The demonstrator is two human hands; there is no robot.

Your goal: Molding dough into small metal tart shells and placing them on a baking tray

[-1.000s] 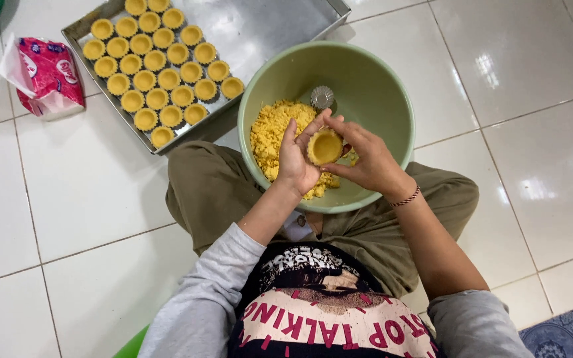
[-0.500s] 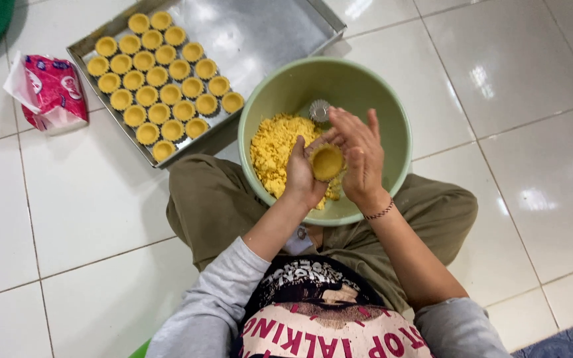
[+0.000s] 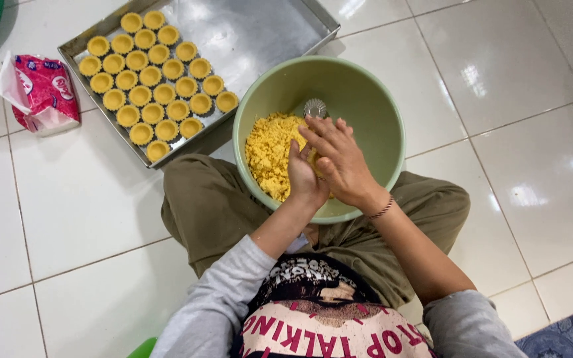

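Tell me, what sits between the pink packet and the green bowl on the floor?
In the head view, a metal baking tray lies between the pink packet and the green bowl. Rows of small yellow tart shells fill the tray's left part.

Yellow crumbly dough (image 3: 270, 152) heaped inside green bowl (image 3: 359, 93).

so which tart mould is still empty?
The bare metal mould inside the green bowl, just beyond the hands; every mould on the tray holds yellow dough.
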